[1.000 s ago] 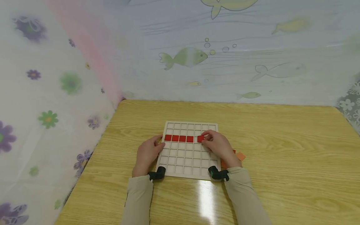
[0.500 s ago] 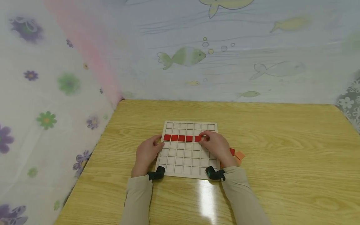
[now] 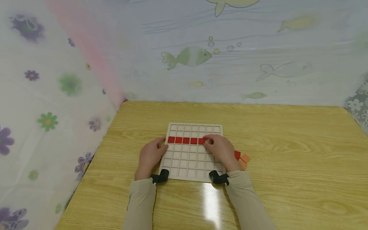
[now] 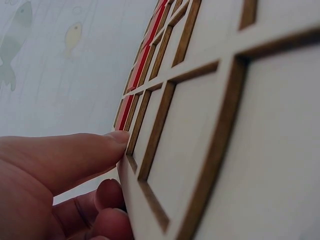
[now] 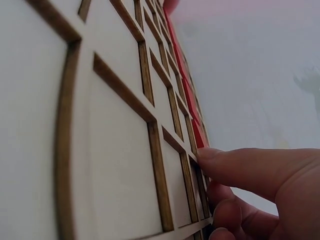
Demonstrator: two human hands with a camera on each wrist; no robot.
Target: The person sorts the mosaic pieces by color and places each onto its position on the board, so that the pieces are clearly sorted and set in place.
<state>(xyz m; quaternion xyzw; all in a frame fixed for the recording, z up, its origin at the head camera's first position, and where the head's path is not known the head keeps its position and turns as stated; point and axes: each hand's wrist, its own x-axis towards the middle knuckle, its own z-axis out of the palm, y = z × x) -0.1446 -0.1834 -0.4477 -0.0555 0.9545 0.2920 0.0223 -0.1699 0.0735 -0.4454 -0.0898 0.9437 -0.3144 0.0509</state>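
Observation:
A pale wooden grid board (image 3: 187, 164) lies on the table, with red square tiles (image 3: 186, 140) set in a row across its third line of cells. My left hand (image 3: 149, 158) grips the board's left edge, its thumb (image 4: 112, 142) resting beside the leftmost red tile in the left wrist view. On the other side, my right hand (image 3: 221, 150) pinches the rightmost red tile (image 3: 201, 141) at its right end, over its cell. In the right wrist view the thumb (image 5: 215, 156) touches that tile's end, and the other fingers are curled below. My right hand hides the board cells beneath it.
To the right of the board, partly behind my right wrist, lie a loose red tile (image 3: 237, 154) and orange tiles (image 3: 245, 158). The wooden table (image 3: 287, 159) meets a fish-patterned wall covering (image 3: 230, 73) at the back. Black wrist mounts (image 3: 164, 175) overhang the board's near corners.
My right hand has moved slightly left with the rightmost red tile, closing the wide gap to its neighbour. The loose tiles at right show more. My left hand has stayed on the board's edge.

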